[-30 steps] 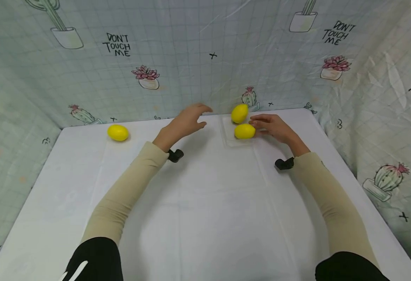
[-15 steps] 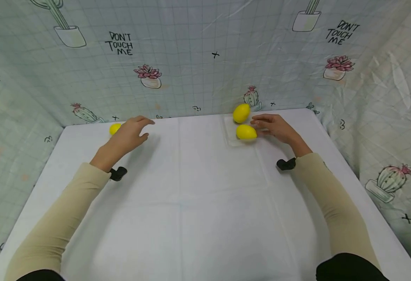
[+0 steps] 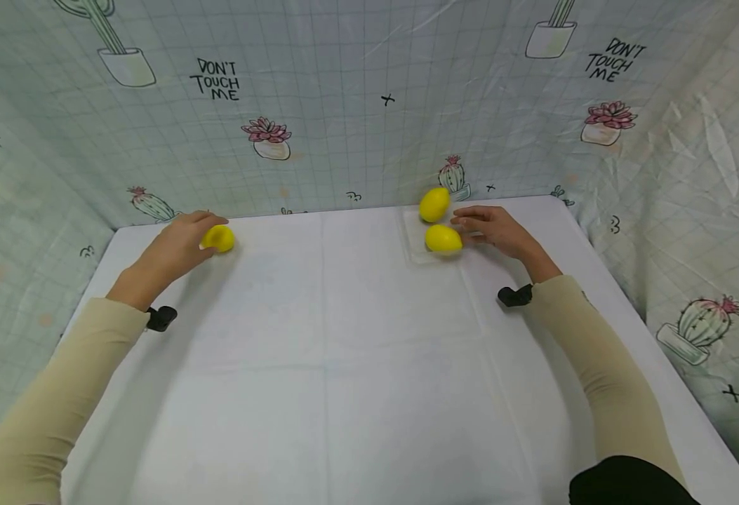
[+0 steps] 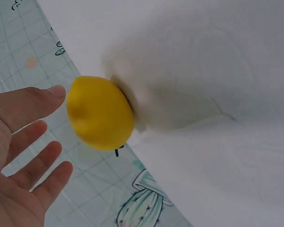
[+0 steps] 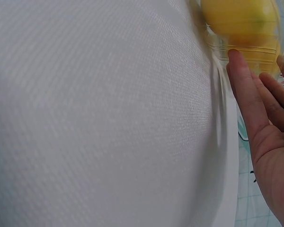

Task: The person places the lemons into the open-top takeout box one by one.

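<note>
At the far left of the table, my left hand [image 3: 176,249] reaches around a yellow lemon [image 3: 219,240]. In the left wrist view its thumb lies right beside the lemon [image 4: 99,113], and the other fingers are loosely spread below. A clear plastic container [image 3: 412,247] at the back right holds two lemons, one behind [image 3: 434,205] and one in front [image 3: 443,239]. My right hand [image 3: 495,228] is at the container's right side. In the right wrist view, its extended fingers [image 5: 248,90] rest against the transparent wall.
A white cloth covers the table [image 3: 344,337]. Behind it and at both sides hangs a curtain [image 3: 318,126] printed with cacti and lettering. The table's back edge runs close behind the lemons and the container.
My left hand has swung from the middle of the table to the lemon at the far left. My right hand has stayed at the container.
</note>
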`<state>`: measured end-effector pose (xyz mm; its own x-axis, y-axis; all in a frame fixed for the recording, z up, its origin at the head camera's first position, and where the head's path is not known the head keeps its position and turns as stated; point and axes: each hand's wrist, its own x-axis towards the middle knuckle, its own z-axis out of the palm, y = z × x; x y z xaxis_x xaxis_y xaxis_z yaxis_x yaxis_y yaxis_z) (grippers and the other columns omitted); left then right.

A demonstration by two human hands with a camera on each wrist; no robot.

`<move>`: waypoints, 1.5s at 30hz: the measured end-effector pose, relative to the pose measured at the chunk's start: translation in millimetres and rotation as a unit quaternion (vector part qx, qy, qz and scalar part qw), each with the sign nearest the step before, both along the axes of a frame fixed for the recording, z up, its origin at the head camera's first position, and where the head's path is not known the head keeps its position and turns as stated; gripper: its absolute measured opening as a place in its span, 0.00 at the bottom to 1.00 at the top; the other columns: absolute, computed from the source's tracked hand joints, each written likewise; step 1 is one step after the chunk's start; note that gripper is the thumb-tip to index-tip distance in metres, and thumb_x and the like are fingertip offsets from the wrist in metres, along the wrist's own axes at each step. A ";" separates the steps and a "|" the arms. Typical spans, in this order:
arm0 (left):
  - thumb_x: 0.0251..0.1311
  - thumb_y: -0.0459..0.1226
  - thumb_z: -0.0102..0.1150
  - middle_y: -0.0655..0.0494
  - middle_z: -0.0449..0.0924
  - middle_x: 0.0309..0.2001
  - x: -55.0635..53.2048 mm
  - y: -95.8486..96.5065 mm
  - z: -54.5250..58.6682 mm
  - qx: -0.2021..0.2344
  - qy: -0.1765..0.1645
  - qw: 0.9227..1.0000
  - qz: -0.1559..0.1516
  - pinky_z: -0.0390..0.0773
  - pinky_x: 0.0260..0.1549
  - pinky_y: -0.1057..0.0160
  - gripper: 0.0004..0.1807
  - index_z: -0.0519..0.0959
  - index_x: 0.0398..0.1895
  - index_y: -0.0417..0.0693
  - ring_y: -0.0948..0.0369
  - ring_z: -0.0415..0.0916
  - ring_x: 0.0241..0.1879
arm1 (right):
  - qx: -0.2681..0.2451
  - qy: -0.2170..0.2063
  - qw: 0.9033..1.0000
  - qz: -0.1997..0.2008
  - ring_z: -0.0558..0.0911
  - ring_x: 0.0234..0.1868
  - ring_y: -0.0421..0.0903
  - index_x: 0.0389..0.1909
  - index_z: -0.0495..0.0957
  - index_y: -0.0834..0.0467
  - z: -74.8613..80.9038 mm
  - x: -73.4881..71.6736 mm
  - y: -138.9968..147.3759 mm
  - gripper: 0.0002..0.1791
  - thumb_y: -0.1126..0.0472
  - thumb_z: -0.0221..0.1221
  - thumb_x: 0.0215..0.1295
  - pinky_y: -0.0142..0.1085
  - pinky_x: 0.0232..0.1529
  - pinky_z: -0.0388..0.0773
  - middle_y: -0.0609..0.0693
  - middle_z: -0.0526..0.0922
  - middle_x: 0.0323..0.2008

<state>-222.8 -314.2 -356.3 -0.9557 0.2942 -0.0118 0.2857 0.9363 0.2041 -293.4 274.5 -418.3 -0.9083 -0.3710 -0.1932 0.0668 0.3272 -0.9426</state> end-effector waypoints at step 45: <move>0.57 0.32 0.74 0.30 0.61 0.65 -36.4 -26.9 -21.8 0.004 -0.081 0.997 0.018 0.63 0.65 0.29 0.31 0.72 0.63 0.36 0.30 0.58 0.62 | 0.011 -0.018 1.000 -0.004 0.67 0.73 0.57 0.74 0.64 0.62 5.6 2.7 -1.4 0.26 0.58 0.50 0.81 0.53 0.70 0.69 0.63 0.67 0.72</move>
<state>-259.2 -341.2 -378.2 -0.9514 0.2604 -0.1646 0.2148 0.9437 0.2516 -290.7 273.1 -412.7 -0.9041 -0.3583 -0.2329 0.1030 0.3463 -0.9325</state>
